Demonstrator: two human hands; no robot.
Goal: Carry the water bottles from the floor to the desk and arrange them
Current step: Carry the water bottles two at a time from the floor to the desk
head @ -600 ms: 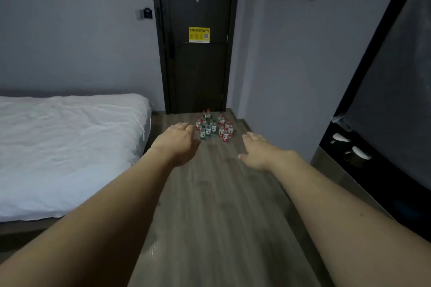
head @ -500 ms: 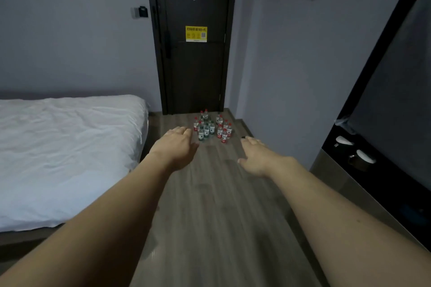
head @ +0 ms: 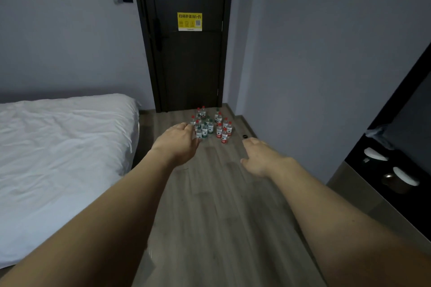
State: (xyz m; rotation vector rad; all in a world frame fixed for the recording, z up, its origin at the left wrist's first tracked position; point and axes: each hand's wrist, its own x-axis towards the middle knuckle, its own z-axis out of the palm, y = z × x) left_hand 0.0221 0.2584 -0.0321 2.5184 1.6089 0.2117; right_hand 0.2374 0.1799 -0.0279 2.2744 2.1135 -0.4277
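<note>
Several small water bottles (head: pixel 211 124) with red or green caps and labels stand upright in a cluster on the wooden floor, just in front of a dark door. Both my arms stretch forward over the floor. My left hand (head: pixel 178 143) is open, palm down, its fingertips overlapping the left edge of the cluster in the image but still short of the bottles. Palm down too, my right hand (head: pixel 258 156) holds nothing, fingers relaxed, to the right of and nearer than the bottles. The desk is not in sight.
A bed with white sheets (head: pixel 60 151) fills the left side. The dark door (head: pixel 189 53) closes the far end of the wooden floor (head: pixel 214 205). A dark unit (head: pixel 394 170) with white slippers stands at the right. A small black object (head: pixel 245 136) lies by the right wall.
The view has moved closer to the bottles and tilted slightly down; the bottles look larger. Both hands stay extended and hold nothing.
</note>
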